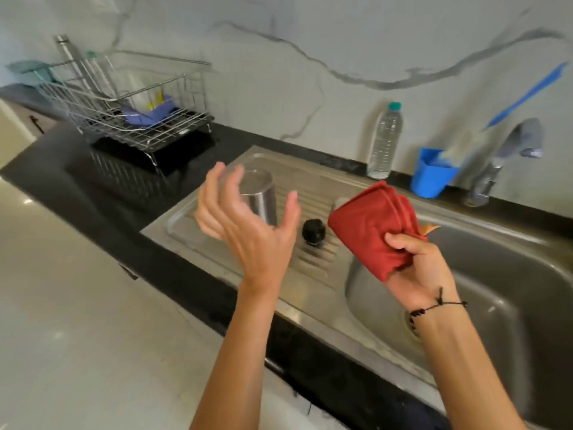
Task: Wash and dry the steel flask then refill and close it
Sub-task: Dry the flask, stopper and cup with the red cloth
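The steel flask (pixel 259 193) stands inverted on the ribbed drainboard (pixel 313 259) of the sink, base upward, left of the basin (pixel 496 274). Its black cap (pixel 313 231) lies just beside it on the right, apart from it.

The left hand (pixel 245 221) hovers in front of the flask with fingers spread and released; it holds nothing, and contact with the flask cannot be confirmed. The right hand (pixel 415 262) is clenched round a folded red cloth (pixel 372 225) above the near edge of the basin.

Handling: the flask is rigid, smooth-walled and probably wet, so expect it to be slippery. Judged from its shape, the best hold is round the mid-body with the full hand, not by the base rim. The cloth is soft and will conform to the wall.

Limits of view: the left hand covers the lower left of the flask, and its mouth faces down, unseen. The tap (pixel 508 156) and blue container (pixel 431 175) at far right are motion-blurred. A clear water bottle (pixel 384 141) stands on the table's far edge.
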